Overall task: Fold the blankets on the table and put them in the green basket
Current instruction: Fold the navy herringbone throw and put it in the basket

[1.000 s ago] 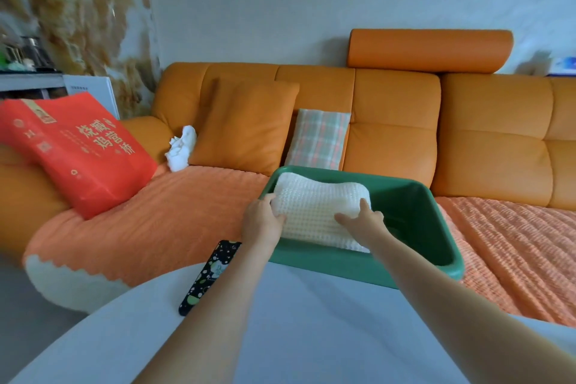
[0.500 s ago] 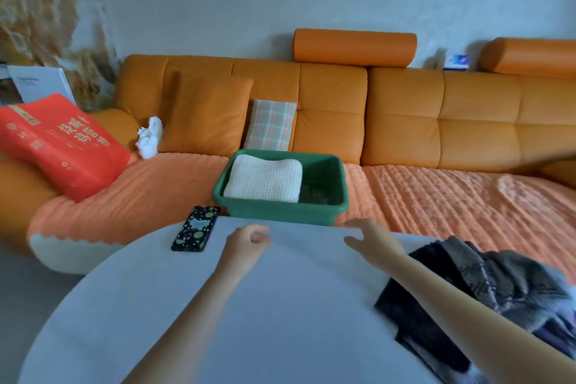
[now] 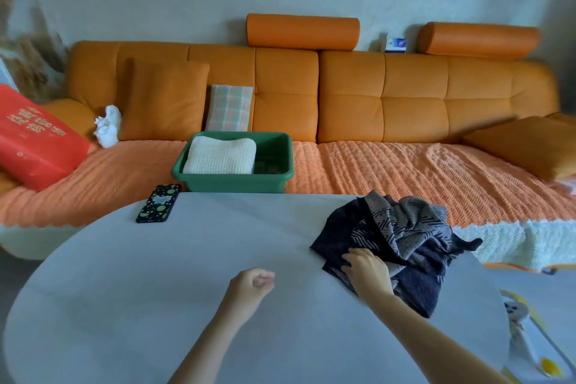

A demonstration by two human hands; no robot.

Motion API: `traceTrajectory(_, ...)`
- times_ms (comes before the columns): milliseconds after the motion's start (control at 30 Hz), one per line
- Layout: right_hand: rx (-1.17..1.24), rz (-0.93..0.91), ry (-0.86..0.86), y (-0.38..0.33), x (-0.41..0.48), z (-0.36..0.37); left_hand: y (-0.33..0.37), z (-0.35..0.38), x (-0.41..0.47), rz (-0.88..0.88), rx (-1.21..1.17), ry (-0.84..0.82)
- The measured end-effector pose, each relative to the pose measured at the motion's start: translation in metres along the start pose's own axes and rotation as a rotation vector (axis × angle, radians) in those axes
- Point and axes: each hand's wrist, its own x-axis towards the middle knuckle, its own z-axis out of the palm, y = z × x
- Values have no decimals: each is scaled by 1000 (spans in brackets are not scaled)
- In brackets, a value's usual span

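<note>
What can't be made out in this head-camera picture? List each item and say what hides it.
- Head view: something dark in the green basket beside the white blanket, too dim to identify.
- Head view: the dark blanket, full extent hidden by its own crumples.
- Head view: whether the right hand pinches it; the hand's back hides its palm.
- Head view: red bag, cut off by the left edge.

- The basket sits on the sofa seat, just behind the far edge of the surface.
- A folded blanket lies in the basket's left part.
- A phone lies on the surface's far left edge, in front of the basket's left corner.
- A crumpled blanket lies on the right of the surface, with the right hand on its near left edge.
- The left hand is left of it, apart from the blanket.
</note>
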Motion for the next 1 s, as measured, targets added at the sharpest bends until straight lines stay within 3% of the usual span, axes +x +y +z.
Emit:
traceTrajectory(100,-9,62,157,9,10,-10,-1,-3,1,6,-7,28)
traceTrajectory(267,12,432,157,42,10,-13,5,1,0,17,-45,25)
traceTrajectory(533,351,535,247,56,1,-20,13,11,-9,23,-85,4)
traceTrajectory(667,310,329,351,37,-3,-31,16,14,-14,13,-184,32)
traceTrajectory(767,378,-39,411,-4,-15,-35,20,17,-19,-81,-400,54)
traceTrajectory(867,483,-242,230,-53,-42,-29,23,17,-26,-233,-595,84)
traceTrajectory(1000,515,-390,-23,-103,-88,-9,4,17,-34,-381,-587,84)
